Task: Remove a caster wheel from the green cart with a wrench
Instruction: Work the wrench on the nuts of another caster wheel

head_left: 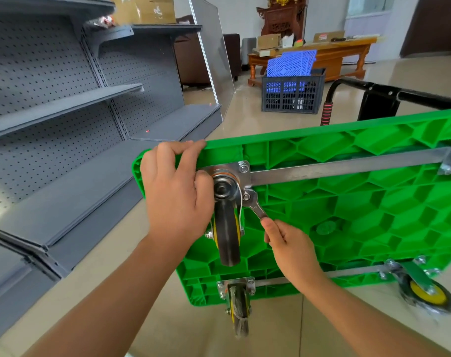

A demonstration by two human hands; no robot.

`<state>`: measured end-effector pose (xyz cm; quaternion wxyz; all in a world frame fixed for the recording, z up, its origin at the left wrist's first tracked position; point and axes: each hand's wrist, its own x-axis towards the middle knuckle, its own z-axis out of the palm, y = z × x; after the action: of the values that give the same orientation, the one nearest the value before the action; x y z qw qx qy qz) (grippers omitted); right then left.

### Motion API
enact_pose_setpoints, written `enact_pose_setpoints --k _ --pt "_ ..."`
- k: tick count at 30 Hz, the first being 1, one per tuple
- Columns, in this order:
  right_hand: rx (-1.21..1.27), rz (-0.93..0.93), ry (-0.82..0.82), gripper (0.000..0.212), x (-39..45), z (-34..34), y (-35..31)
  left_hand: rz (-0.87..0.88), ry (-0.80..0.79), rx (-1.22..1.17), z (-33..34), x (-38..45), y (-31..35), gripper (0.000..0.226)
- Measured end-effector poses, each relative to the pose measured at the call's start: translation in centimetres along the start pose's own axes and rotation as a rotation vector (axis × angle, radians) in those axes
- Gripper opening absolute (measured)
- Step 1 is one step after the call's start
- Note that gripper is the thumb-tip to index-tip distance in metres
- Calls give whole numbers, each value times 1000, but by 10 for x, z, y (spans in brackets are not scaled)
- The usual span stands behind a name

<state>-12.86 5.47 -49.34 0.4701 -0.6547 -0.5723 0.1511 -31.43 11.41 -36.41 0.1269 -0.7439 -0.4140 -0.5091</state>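
Right hand (290, 249) fingers grip wrench (254, 206), head on caster wheel (227, 228) bolt.

A pale tiled floor (276, 331) carries everything. The green cart (348, 207) stands on edge at centre and right of the frame. At left sits grey shelving (64, 119); at upper centre a dark crate (292, 95), with a wooden table (330, 51) behind it.

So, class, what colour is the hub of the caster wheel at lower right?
Yellow hub, head view.
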Motion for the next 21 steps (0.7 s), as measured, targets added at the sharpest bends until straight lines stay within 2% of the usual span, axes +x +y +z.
enact_pose_setpoints --k 3,6,11,16,21 --pt "100 59 -105 54 -4 -14 -9 5 -24 -2 -5 0 2 47" --pt "49 27 -131 55 -12 -27 -17 1 -55 10 -10 1 3 49" --pt "-296 -86 -148 63 6 -63 -30 17 -154 43 -19 6 1 52" --pt "-703 -166 -147 57 31 -96 -53 27 -190 46 -24 8 2 54" --pt "-904 -266 -136 52 44 -109 -67 21 -187 51 -22 8 1 55"
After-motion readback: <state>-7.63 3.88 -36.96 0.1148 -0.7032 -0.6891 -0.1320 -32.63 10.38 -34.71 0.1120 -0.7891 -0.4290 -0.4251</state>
